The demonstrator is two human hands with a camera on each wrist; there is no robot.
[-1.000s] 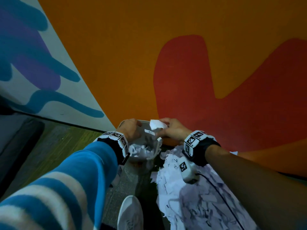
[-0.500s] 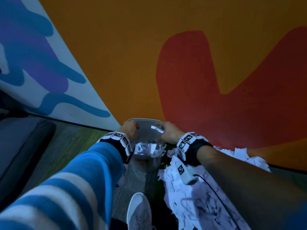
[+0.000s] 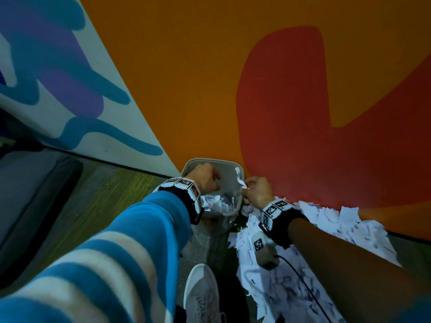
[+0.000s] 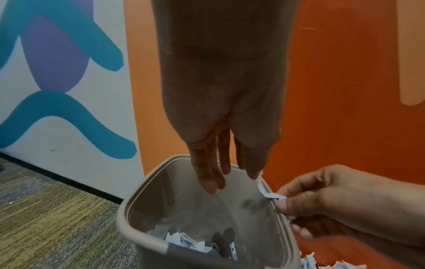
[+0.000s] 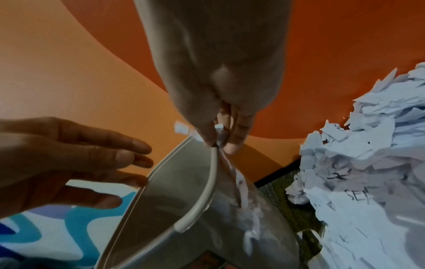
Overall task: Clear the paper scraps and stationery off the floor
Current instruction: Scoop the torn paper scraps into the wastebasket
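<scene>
A grey waste bin (image 3: pixel 211 160) stands on the floor against the orange wall, with torn paper scraps (image 4: pixel 184 240) at its bottom. My left hand (image 4: pixel 225 174) hovers over the bin's mouth, fingers straight, holding nothing. My right hand (image 3: pixel 254 192) is at the bin's right rim (image 5: pixel 207 191) and pinches a small white paper scrap (image 4: pixel 266 193) between thumb and fingers. Right of the bin, a big pile of torn white paper (image 3: pixel 326 217) lies on the floor along the wall; the right wrist view shows this pile (image 5: pixel 368 182) close by.
A white shoe (image 3: pixel 203 294) stands on the carpet just before the bin. Dark furniture (image 3: pixel 35 206) borders the floor on the left. A painted wall rises directly behind the bin. A black cable (image 3: pixel 300 283) trails from my right wrist over the paper.
My right hand has moved from over the bin's mouth to its right rim, and the bigger scrap it held is gone from its fingers. The left hand stays over the bin.
</scene>
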